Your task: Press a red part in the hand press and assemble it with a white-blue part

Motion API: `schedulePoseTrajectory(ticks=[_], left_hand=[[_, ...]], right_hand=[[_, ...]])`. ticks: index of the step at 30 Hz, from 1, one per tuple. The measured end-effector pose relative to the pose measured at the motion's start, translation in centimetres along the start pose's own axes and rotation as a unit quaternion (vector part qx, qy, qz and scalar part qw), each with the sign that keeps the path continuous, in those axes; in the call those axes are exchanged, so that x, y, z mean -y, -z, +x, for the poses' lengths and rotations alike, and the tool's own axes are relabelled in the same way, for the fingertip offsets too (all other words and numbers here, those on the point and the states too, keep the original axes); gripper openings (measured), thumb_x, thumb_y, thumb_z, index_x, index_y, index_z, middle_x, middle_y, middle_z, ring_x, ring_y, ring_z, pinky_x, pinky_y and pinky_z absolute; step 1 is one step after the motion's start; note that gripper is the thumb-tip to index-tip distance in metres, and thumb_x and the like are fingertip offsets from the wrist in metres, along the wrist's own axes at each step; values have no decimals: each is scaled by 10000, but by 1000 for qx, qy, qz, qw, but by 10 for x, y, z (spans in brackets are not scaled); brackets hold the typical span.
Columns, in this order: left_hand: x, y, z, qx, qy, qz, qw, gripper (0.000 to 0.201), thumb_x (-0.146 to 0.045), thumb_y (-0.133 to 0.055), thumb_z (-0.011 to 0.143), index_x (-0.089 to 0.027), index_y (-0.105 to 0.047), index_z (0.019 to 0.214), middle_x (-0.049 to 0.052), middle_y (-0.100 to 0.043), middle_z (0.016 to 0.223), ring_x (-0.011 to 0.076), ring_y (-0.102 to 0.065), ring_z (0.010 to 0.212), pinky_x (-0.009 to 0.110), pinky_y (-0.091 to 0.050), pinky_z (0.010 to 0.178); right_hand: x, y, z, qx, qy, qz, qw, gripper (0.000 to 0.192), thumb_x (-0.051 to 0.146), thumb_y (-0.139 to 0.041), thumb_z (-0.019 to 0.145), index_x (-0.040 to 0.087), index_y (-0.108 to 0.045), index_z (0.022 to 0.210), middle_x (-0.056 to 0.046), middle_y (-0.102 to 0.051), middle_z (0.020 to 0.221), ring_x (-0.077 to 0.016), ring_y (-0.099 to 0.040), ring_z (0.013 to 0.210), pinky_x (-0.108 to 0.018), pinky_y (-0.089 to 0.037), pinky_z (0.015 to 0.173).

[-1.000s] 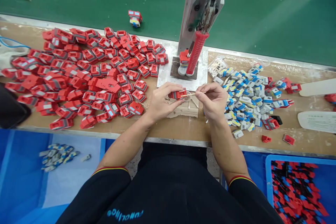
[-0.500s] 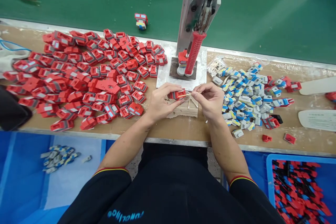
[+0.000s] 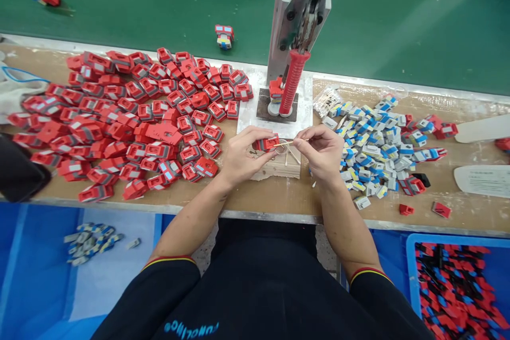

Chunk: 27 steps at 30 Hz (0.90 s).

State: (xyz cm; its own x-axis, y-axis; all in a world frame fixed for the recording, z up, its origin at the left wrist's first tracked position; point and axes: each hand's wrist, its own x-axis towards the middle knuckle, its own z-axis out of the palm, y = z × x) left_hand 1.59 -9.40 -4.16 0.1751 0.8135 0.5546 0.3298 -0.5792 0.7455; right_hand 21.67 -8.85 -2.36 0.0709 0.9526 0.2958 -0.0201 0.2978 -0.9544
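Head view. A small red plastic housing (image 3: 268, 143) is pinched in the left hand (image 3: 244, 156), grip closed on it between thumb and fingertips, held just above the desk (image 3: 279, 196) in front of the lever press (image 3: 294, 64). A thin wooden stick (image 3: 290, 142) is pinched in the right hand (image 3: 323, 153), grip closed tight on its right end. The stick's long axis runs left to right, nearly level; its free tip points left and meets the open right face of the housing. The housing thus lies directly left of the right-hand grip, the two hands near but apart. A pile of red housings (image 3: 131, 117) is spread to the left, blue-and-grey inserts (image 3: 374, 143) to the right. A cardboard pad (image 3: 281, 169) lies under the hands.
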Motion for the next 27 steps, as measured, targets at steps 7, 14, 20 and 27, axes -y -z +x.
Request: schedulePoseTrajectory(ticks=[7, 14, 20, 27], left_hand=[[-1, 0, 1, -10, -13, -4, 1000, 273, -334, -868, 866, -212, -758, 1085, 71, -817, 1074, 200, -779, 986, 340, -636, 885], [-2, 2, 1, -11, -6, 3, 1000, 277, -296, -868, 865, -213, -755, 1104, 63, -815, 1089, 192, -779, 993, 315, -632, 880], [-2, 3, 2, -9, -4, 20, 1000, 271, -355, -854, 882, -213, -759, 1092, 68, -814, 1082, 199, -778, 991, 328, -635, 883], [0, 4, 0, -2, 8, 34, 999, 267, -365, -834, 897, -209, -759, 1100, 80, -804, 1098, 212, -770, 1018, 344, -634, 891]], right_hand=[[-3, 4, 0, -7, 29, -2, 1000, 342, 489, -909, 781, 233, -685, 754, 6, -706, 711, -141, -661, 646, -291, -561, 605], [-3, 21, 7, -22, 46, -49, 998, 349, 505, -888, 779, 242, -661, 743, 11, -686, 707, -144, -638, 641, -293, -534, 597], [0, 24, 6, 138, 26, -223, 965, 112, 245, -770, 847, 228, -688, 771, 47, -620, 612, -103, -474, 517, -274, -402, 552], [-5, 20, 7, 185, 50, -286, 939, 94, 210, -702, 872, 221, -681, 782, 22, -650, 659, -118, -492, 573, -276, -403, 597]])
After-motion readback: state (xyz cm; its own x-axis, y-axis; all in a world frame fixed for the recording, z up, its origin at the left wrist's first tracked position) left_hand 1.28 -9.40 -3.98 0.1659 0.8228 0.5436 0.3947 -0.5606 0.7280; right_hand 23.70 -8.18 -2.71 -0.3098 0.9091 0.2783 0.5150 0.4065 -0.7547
